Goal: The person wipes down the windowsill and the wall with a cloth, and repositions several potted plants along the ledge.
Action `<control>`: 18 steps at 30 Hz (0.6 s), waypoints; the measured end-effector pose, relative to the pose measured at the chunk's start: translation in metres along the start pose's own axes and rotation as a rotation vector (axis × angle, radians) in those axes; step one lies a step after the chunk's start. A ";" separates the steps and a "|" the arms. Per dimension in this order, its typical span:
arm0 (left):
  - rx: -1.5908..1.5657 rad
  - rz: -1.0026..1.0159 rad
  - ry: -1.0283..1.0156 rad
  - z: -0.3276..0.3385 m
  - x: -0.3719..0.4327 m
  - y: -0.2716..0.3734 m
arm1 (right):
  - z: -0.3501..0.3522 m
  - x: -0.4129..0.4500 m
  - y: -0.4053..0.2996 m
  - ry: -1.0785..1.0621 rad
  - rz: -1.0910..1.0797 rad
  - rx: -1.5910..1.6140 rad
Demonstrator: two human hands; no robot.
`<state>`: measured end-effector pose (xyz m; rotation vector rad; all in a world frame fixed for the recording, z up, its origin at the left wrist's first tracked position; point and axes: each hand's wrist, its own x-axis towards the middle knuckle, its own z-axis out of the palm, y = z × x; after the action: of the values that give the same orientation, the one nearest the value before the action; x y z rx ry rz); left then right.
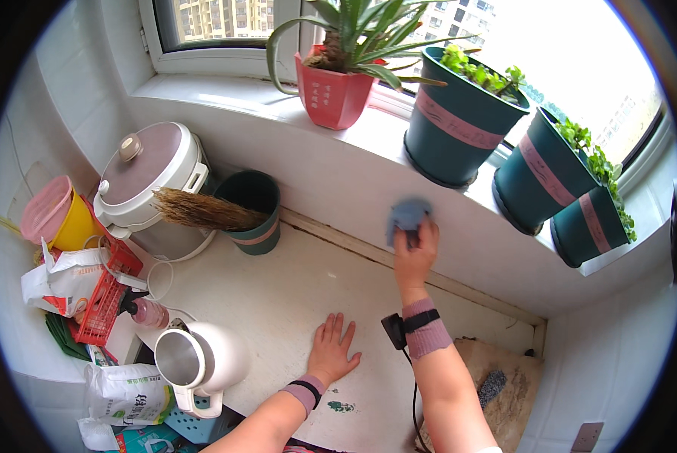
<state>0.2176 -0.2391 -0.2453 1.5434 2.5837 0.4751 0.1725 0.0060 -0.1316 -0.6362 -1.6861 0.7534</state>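
Note:
My right hand presses a blue-grey cloth against the white tiled wall below the windowsill. The cloth is bunched under the fingers and slightly blurred. My left hand lies flat on the cream-coloured counter, palm down, fingers spread, holding nothing. Close to its wrist is a green stain on the counter top. Each wrist wears a black strap over a pink cuff, and a small black device with a cable hangs at the right one.
Potted plants in a red pot and green pots line the windowsill above. An electric pressure cooker, a green pot with a straw brush and a white kettle stand left. A stained board lies right.

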 end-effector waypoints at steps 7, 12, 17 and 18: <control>-0.072 0.004 -0.021 0.004 -0.002 -0.005 | 0.077 0.011 -0.047 -0.354 -0.648 -0.583; -0.098 0.018 -0.003 0.003 0.000 -0.004 | 0.066 -0.019 0.013 -0.562 -0.808 -0.719; -0.079 -0.009 -0.042 0.001 0.000 -0.010 | 0.021 -0.012 0.014 -0.505 -0.467 -0.574; -0.045 -0.014 -0.058 0.001 0.000 -0.009 | 0.011 -0.007 0.007 -0.380 -0.393 -0.471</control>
<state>0.2104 -0.2423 -0.2487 1.5011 2.5218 0.4759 0.1642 0.0037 -0.1435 -0.4694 -2.2846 0.1951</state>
